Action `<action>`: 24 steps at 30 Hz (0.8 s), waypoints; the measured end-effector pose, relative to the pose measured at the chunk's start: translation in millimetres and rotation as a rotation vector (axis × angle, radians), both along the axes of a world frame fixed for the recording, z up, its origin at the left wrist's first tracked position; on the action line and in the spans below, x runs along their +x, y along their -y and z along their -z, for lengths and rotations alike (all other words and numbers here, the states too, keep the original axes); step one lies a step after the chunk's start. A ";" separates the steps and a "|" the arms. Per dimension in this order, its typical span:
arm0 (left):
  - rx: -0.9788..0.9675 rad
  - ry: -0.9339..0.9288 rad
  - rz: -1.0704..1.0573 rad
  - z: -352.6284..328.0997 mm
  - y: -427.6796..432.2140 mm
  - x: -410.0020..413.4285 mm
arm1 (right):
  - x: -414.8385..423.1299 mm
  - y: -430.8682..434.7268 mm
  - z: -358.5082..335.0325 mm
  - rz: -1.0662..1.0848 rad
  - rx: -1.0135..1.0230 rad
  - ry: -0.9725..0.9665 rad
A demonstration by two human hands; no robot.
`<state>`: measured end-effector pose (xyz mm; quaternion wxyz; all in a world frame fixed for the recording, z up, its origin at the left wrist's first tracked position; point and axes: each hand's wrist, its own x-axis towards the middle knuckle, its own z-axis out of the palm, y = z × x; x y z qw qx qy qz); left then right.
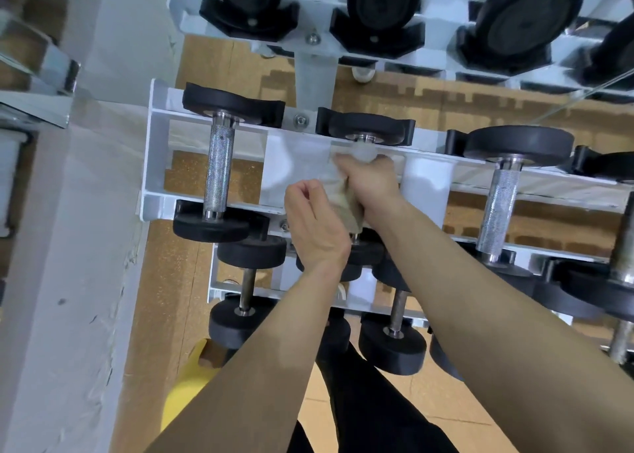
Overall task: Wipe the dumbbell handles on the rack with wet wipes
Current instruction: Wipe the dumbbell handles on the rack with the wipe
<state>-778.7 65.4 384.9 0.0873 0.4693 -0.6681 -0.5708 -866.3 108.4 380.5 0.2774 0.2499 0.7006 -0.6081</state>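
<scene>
Pale crumpled wipe (346, 202) is wrapped round the handle of the middle dumbbell (367, 128) on the top shelf of the white metal rack (154, 150). The right hand (372, 185) grips it there in a tight fist, hiding the bar. Just beside it the left hand (314, 226) has its fingers curled against the wipe's loose lower end; whether it pinches the wipe cannot be told. Alongside lie a left dumbbell (219, 171) and a right dumbbell (501, 205), both with knurled steel handles and round matte black ends. Smaller dumbbells (392, 349) sit on the lower shelf, over a speckled cork-brown floor (164, 298)
</scene>
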 end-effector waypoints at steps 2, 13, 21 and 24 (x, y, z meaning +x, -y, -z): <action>-0.017 0.013 0.025 0.8 0.0 0.4 | -9.8 0.1 -0.7 0.065 -0.132 0.012; 0.002 -0.019 0.057 -0.6 2.2 0.1 | 20.5 -24.1 1.9 -0.104 -0.371 0.148; 0.039 0.000 0.045 -0.3 5.4 -0.9 | 23.3 -9.8 -11.5 -0.147 0.262 -0.002; 0.029 0.026 0.053 0.2 5.3 -1.4 | -4.4 3.4 -14.8 0.049 0.194 0.007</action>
